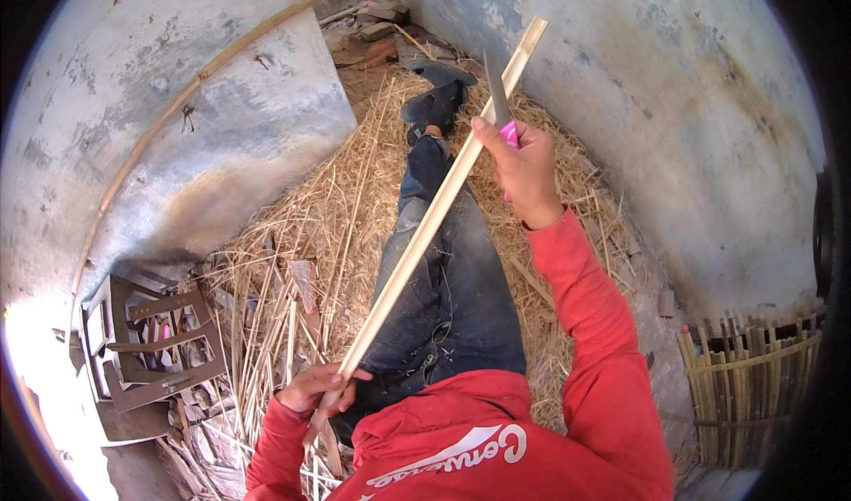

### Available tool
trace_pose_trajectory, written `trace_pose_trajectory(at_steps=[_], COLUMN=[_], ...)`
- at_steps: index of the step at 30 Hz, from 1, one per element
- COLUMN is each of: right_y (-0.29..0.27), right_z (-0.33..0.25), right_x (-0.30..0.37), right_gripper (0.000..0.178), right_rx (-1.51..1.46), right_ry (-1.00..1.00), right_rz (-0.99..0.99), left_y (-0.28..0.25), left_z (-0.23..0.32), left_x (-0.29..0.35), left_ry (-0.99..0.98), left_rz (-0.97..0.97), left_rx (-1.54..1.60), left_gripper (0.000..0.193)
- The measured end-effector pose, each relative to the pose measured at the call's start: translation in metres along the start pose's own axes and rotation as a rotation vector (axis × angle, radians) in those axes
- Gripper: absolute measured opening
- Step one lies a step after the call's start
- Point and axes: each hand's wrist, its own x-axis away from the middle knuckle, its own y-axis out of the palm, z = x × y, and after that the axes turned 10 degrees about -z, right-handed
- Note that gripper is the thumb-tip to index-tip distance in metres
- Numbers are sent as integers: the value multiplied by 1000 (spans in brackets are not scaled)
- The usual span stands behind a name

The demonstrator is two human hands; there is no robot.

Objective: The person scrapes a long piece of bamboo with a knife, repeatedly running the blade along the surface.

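Note:
A long, pale strip of split bamboo point(427, 227) slants across my legs, its far end up near the wall. Around its lower end, by my hip, the fingers of my left hand point(310, 388) are closed. My right hand point(530, 175) grips a knife point(498, 93) by its pink handle, much of which is hidden in the palm. The right thumb lies against the strip's upper part. The blade points up and away beside the strip; whether its edge touches the bamboo I cannot tell.
Straw-coloured shavings point(328, 209) cover the floor around my outstretched legs. Loose thin strips point(288, 333) lie at left, beside a dark openwork frame point(167, 346). A bent bamboo pole point(146, 138) leans along the left wall. At lower right stands a woven bamboo basket point(749, 390).

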Motion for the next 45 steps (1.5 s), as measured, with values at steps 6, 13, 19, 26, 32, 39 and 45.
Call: trace_pose_trajectory(at_steps=[6, 13, 19, 26, 32, 39, 45], right_y=[-10, -5, -18, -34, -18, -28, -27], right_z=[1, 15, 57, 66, 44, 13, -8], right_x=[-11, -9, 7, 76, 91, 58, 45], right_gripper=[31, 27, 24, 33, 27, 23, 23], right_rx=[-30, -145, -55, -151, -313, -238, -314], right_ry=[-23, 78, 54, 221, 238, 2, -59], right_rz=[84, 101, 116, 70, 123, 225, 269], left_y=[-61, -82, -86, -68, -46, 11, 49], left_z=[-11, -17, -37, -40, -14, 45, 74], left_x=[23, 10, -11, -10, -4, -3, 11], left_ry=[-28, 226, 147, -203, -206, 31, 50], left_rz=[35, 401, 616, 28, -91, 215, 319], left_rx=[-182, -372, -578, -51, -93, -434, -645], left_gripper=[48, 35, 37, 53, 57, 30, 30])
